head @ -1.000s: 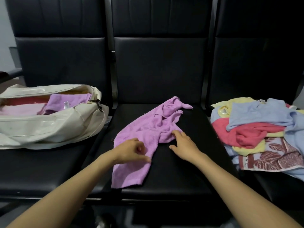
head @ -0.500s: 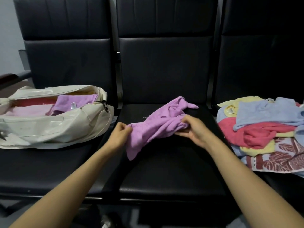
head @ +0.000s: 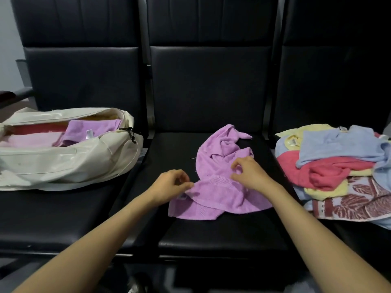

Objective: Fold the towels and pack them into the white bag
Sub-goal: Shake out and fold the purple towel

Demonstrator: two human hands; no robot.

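The purple towel (head: 213,176) lies crumpled on the middle seat (head: 211,229) (a black one). The left hand (head: 171,187) pinches its near corner, and the right hand (head: 249,174) pinches a fold in its middle.

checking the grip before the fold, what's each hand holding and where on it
Both hold the purple towel: the left hand pinches its near-left corner, the right hand pinches a bunched fold mid-towel.

I note matt terry cloth on the purple towel (head: 213,180); white bag (head: 63,163) glossy; seat (head: 211,229) smooth leatherette.
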